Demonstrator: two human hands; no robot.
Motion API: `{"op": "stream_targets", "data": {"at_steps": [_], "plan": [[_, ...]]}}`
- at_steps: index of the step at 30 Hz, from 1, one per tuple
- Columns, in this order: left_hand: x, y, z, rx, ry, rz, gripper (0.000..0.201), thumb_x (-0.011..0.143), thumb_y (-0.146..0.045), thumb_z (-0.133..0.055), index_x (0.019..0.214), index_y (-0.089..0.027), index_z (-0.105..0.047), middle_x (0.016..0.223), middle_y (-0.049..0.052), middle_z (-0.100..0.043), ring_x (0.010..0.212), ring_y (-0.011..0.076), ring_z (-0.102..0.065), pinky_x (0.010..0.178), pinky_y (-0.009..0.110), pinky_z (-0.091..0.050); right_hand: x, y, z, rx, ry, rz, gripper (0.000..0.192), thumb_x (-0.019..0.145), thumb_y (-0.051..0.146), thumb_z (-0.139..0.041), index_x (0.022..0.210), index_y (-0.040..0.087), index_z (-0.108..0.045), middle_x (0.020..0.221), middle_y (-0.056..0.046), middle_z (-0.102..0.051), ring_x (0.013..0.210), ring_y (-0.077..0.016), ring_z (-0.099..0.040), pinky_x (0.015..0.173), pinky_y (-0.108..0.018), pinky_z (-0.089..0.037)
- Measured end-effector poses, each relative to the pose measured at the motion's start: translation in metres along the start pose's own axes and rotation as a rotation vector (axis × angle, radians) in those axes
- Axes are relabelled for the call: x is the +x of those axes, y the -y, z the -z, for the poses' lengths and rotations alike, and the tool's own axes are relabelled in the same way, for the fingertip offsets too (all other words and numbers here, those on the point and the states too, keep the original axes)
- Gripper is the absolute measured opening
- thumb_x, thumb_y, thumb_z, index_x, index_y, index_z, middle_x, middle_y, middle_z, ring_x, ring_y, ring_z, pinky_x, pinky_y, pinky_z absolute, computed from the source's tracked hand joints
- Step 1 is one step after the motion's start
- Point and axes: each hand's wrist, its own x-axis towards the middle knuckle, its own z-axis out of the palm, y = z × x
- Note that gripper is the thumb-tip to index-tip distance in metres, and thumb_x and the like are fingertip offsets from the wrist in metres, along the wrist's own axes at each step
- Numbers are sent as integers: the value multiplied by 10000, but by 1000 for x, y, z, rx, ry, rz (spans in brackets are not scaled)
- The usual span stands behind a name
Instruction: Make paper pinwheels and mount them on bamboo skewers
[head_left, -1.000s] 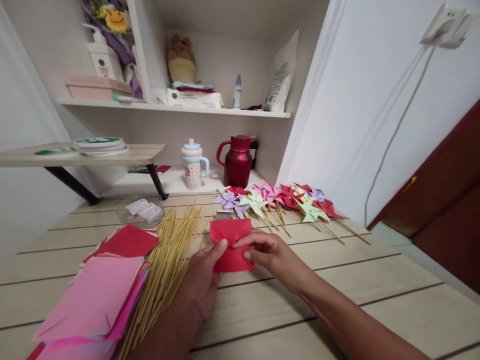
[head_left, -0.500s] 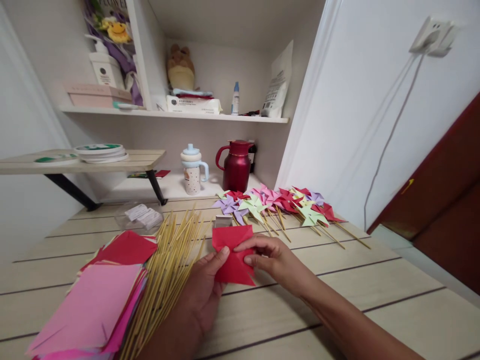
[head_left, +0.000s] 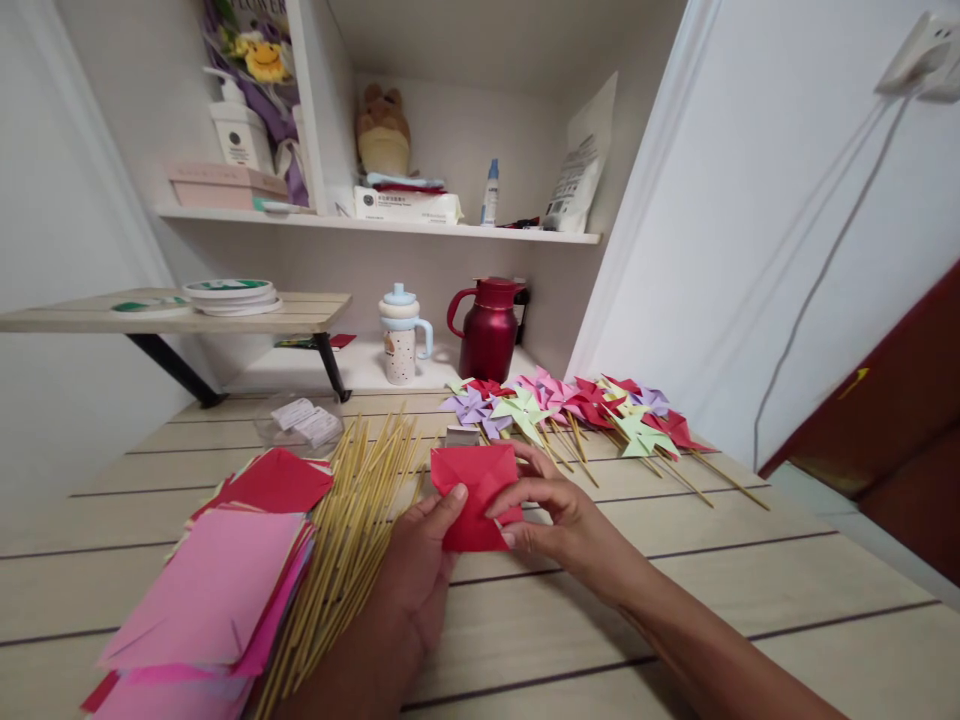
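A red square of paper (head_left: pixel 474 470) with diagonal creases is held up above the table in front of me. My left hand (head_left: pixel 427 535) is closed on its left edge, thumb on the face and fingers behind. At the right edge, my right hand (head_left: pixel 551 510) pinches the lower right corner between thumb and fingers. To the left lies a stack of coloured paper squares (head_left: pixel 206 590), pink on top and red behind. Beside it spreads a bundle of thin yellow sticks (head_left: pixel 345 540). Finished paper pinwheels (head_left: pixel 525 410) on sticks lie behind my right hand.
A clear container with white packets (head_left: pixel 304 422) and a small grey box (head_left: pixel 463 436) are on the slatted table (head_left: pixel 697 590). Farther back stand a light-blue-lidded cup (head_left: pixel 401 340) and a red jug (head_left: pixel 489 330). A raised wooden stand (head_left: pixel 315 312) is at the left.
My right fingers have shifted on the red paper, and its lower right corner now sits flatter between them. The view has turned slightly left, so everything appears farther right.
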Motion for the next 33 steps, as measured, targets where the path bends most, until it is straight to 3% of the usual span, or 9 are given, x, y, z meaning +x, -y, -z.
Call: {"op": "stream_targets", "data": {"at_steps": [4, 8, 16, 33], "plan": [[0, 2, -1, 27, -3, -14, 346, 758, -290, -764, 1044, -98, -730, 967, 130, -767, 884, 229, -707, 853, 326, -519, 2, 0, -4, 34, -42, -40, 156, 700, 414, -820, 782, 286, -787, 1374, -42, -460, 1320, -290, -395, 1126, -432, -305], [-2, 5, -2, 68, -15, -27, 351, 757, -305, -762, 1037, -96, -732, 932, 126, -768, 881, 223, -697, 862, 330, -502, 3, 0, -9, 51, -71, -105, 166, 719, 427, -801, 706, 264, -770, 1187, -62, -541, 1227, -286, -453, 1074, -425, -352], [-4, 8, -4, 130, -68, -45, 344, 698, -364, -793, 956, -138, -762, 882, 95, -765, 887, 225, -686, 871, 326, -470, 3, -1, -10, -51, -122, -150, 221, 753, 419, -751, 681, 214, -709, 963, -47, -531, 979, -239, -509, 945, -392, -402], [-5, 10, -7, 134, -121, -49, 271, 704, -297, -770, 923, -137, -764, 849, 80, -769, 842, 216, -690, 815, 302, -479, 3, -1, -13, -8, -148, -135, 209, 743, 348, -754, 622, 201, -667, 1091, -65, -560, 1089, -257, -533, 991, -387, -374]]}}
